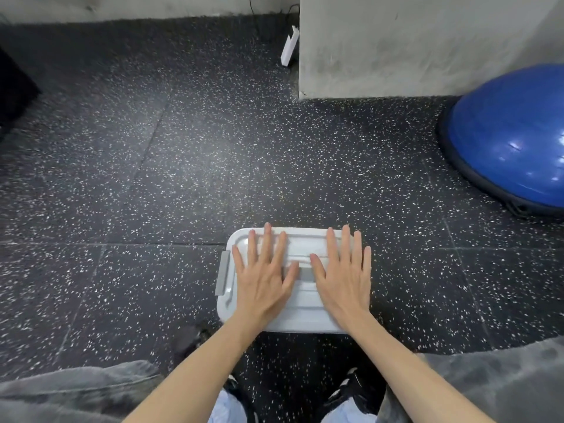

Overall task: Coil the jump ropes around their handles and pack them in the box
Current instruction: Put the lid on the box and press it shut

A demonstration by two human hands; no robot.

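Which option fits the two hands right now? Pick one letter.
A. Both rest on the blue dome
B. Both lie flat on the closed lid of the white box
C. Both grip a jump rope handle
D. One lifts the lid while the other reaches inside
B: the left hand and the right hand lie palm down, fingers straight and spread, on the lid of the white box; no jump rope is visible.

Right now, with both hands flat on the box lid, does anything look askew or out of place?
Nothing stands out. The lid sits level on the box, left hand and right hand pressing it flat. No rope trails out along the visible edges.
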